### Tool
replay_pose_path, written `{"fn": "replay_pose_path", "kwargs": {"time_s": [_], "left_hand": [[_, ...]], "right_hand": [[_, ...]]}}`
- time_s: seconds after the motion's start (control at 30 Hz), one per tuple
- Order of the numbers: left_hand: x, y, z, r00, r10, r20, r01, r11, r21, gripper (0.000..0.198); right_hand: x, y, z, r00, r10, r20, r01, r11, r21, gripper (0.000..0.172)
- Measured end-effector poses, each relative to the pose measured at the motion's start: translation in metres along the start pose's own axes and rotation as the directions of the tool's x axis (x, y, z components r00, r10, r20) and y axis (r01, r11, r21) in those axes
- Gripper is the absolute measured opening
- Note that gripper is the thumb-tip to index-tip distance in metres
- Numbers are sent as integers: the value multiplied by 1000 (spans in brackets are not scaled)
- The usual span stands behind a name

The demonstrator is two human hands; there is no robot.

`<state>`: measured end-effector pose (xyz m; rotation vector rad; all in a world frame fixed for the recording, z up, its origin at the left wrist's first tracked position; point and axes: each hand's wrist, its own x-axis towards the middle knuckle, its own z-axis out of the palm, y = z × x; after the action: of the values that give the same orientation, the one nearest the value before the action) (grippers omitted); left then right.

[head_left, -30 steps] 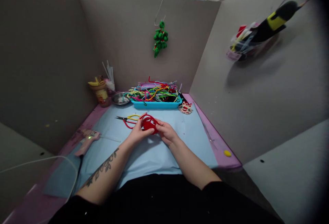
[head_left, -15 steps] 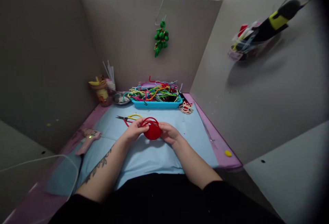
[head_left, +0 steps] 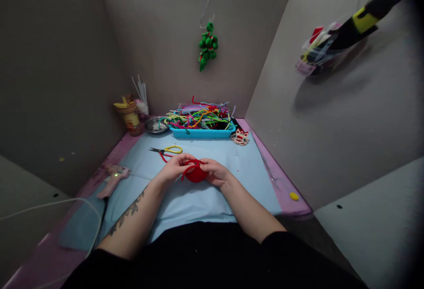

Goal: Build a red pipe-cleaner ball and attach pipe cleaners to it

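Observation:
Between my hands is a round red piece (head_left: 196, 175) with a red pipe cleaner (head_left: 186, 173) along its upper edge. My left hand (head_left: 177, 167) pinches the pipe cleaner and the piece from the left, a loose end sticking out below its fingers. From the right, my right hand (head_left: 213, 172) grips the piece's upper right edge, thumb in front. The fingers partly cover where pipe cleaner and round piece meet. Just beyond my left hand lie scissors (head_left: 167, 150) with one yellow and one red handle.
A blue tray (head_left: 202, 134) heaped with colourful pipe cleaners stands at the back, beside a metal dish (head_left: 156, 125). A pink glue gun (head_left: 114, 182) with a lit green light lies left. Tweezers (head_left: 270, 172) and a yellow disc (head_left: 293, 196) lie right. Partitions enclose the table.
The red loop that stood above the round piece is now down against its upper edge, with one end showing at the left. My right fingers have moved inward over the piece.

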<state>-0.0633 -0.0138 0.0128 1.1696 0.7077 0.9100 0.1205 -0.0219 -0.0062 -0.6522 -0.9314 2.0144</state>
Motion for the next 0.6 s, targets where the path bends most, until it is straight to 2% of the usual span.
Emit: {"fn": "replay_pose_path", "kwargs": {"time_s": [0.17, 0.37, 0.43, 0.5, 0.57, 0.6], "left_hand": [[-1, 0, 3, 1000, 21, 15, -22, 997, 80, 37], [2, -6, 4, 995, 95, -16, -92, 987, 130, 41], [3, -5, 4, 978, 189, -84, -167, 962, 217, 41], [3, -1, 3, 937, 310, -160, -230, 895, 382, 31], [2, 4, 2, 921, 358, -154, -223, 809, 545, 23], [1, 6, 1, 936, 333, -111, -205, 776, 597, 27]], "right_hand": [[0, -1, 7, 997, -18, -72, 16, 999, -28, 30], [2, -2, 13, 988, -105, -109, 93, 989, -116, 34], [4, -1, 10, 978, -134, -161, 116, 986, -120, 38], [6, 0, 6, 960, -168, -226, 142, 982, -126, 41], [8, 1, 3, 933, -223, -281, 182, 970, -162, 38], [9, 1, 2, 916, -269, -299, 214, 955, -204, 33]]}}
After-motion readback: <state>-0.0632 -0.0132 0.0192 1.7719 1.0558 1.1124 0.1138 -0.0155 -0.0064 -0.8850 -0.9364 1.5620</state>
